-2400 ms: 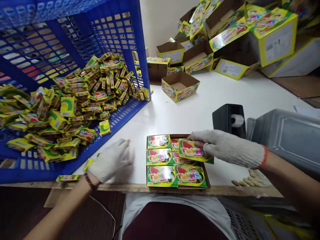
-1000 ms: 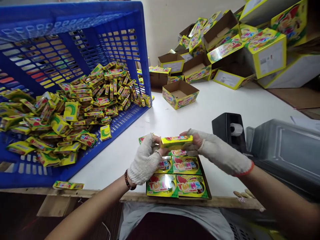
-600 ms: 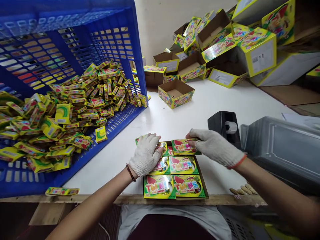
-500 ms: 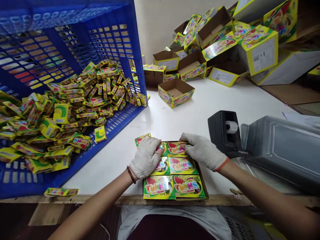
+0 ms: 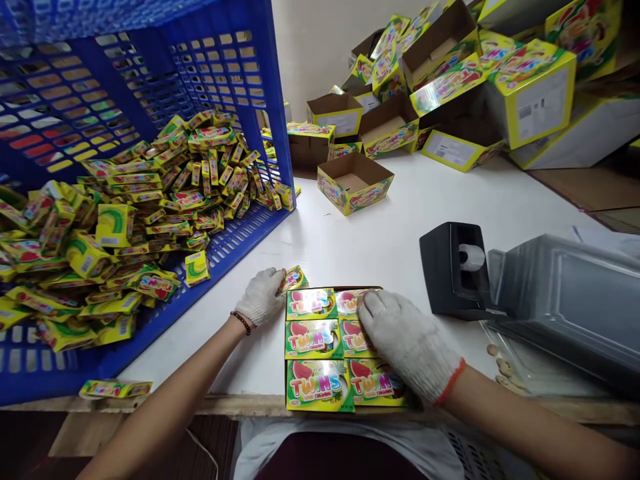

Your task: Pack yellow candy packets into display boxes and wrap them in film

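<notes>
In a display box [image 5: 371,288] near the front edge, several "TWINS" candy packs [image 5: 320,385] lie flat in two columns. My right hand [image 5: 403,333], in a white knit glove with bare fingertips, rests flat over the right column with its fingers stretched out. Beyond the box's far left corner, my left hand [image 5: 261,295], gloved alike, has its fingers closed on the end of a loose candy pack [image 5: 296,277]. That pack lies at an angle on the white table, beside the box. The right hand covers part of the right-column packs.
A blue plastic crate [image 5: 280,100] on its side at left holds a heap of candy packs. An open empty display box [image 5: 355,183] sits ahead, with more piled behind. A black tape dispenser [image 5: 443,280] stands right, beside a clear plastic bin [image 5: 575,300]. One pack [image 5: 116,389] lies front left.
My left hand has moved left off the packs in the box and taken hold of the loose pack. My right hand has slid from the box's far right corner onto the right column.
</notes>
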The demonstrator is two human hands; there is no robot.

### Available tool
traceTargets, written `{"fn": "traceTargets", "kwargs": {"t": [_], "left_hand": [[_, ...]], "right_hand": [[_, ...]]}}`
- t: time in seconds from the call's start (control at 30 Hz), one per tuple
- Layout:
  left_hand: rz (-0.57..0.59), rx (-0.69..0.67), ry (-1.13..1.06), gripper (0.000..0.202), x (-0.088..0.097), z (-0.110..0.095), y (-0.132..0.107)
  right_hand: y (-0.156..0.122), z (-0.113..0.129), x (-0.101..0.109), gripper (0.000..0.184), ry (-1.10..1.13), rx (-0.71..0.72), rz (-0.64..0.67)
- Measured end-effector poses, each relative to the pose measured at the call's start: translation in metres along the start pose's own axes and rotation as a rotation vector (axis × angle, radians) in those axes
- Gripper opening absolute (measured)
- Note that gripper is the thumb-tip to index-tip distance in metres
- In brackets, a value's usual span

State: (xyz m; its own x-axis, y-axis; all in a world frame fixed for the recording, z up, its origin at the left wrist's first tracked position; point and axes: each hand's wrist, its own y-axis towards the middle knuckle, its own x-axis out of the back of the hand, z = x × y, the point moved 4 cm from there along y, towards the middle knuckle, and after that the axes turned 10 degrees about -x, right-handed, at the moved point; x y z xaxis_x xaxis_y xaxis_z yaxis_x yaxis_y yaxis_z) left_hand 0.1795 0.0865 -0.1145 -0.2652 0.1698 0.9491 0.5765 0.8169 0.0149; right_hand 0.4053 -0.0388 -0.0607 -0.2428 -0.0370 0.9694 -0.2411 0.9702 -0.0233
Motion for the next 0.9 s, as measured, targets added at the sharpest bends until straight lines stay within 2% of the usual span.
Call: {"fn": "traceTargets", "kwargs": {"t": [0.07, 0.13, 0.2, 0.27, 0.33, 0.4, 0.47, 0.57, 0.63, 0.67, 0.7, 0.77, 0.83, 0.9], "left_hand": [[-0.013, 0.036, 0.026, 0.029, -0.003, 0.003, -0.003], [-0.097, 0.102, 0.001, 0.033, -0.001, 0.008, -0.005], [-0.246, 0.152, -0.058, 0.041, 0.009, 0.010, -0.007], [-0.410, 0.114, -0.130, 0.049, 0.024, 0.004, -0.011], [-0.524, -0.013, -0.164, 0.054, 0.041, -0.013, -0.018], [-0.592, -0.162, -0.146, 0.057, 0.056, -0.039, -0.030], [-0.619, -0.302, -0.086, 0.062, 0.067, -0.070, -0.041], [-0.601, -0.512, -0.003, 0.070, 0.073, -0.118, -0.055], [-0.565, -0.639, -0.026, 0.074, 0.072, -0.140, -0.063], [-0.545, -0.676, -0.052, 0.076, 0.071, -0.144, -0.066], [-0.523, -0.683, -0.075, 0.079, 0.069, -0.142, -0.067], [-0.482, -0.586, -0.079, 0.078, 0.062, -0.121, -0.066], [-0.462, -0.376, -0.021, 0.066, 0.054, -0.078, -0.061], [-0.470, -0.141, 0.052, 0.054, 0.051, -0.023, -0.055]], "right_hand": [[-0.008, 0.011, -0.009, 0.036, -0.032, -0.023, -0.036], [-0.011, 0.021, -0.014, 0.041, -0.059, -0.051, -0.040], [-0.007, 0.024, -0.013, 0.043, -0.061, -0.076, 0.014], [0.001, 0.019, -0.004, 0.040, -0.008, -0.079, 0.114], [0.008, 0.008, 0.008, 0.036, 0.116, -0.091, 0.235], [0.012, -0.005, 0.022, 0.032, 0.329, -0.152, 0.269], [0.012, -0.018, 0.036, 0.035, 0.649, -0.234, 0.172], [0.006, -0.028, 0.055, 0.049, 1.102, -0.245, -0.011], [-0.002, -0.033, 0.065, 0.043, 1.189, -0.224, -0.030], [-0.007, -0.036, 0.070, 0.036, 1.171, -0.226, -0.023], [-0.014, -0.041, 0.073, 0.030, 1.132, -0.243, -0.012], [-0.030, -0.049, 0.071, 0.025, 1.047, -0.304, 0.018], [-0.048, -0.053, 0.054, 0.028, 1.000, -0.369, 0.054], [-0.063, -0.047, 0.025, 0.030, 1.017, -0.378, 0.096]]}}
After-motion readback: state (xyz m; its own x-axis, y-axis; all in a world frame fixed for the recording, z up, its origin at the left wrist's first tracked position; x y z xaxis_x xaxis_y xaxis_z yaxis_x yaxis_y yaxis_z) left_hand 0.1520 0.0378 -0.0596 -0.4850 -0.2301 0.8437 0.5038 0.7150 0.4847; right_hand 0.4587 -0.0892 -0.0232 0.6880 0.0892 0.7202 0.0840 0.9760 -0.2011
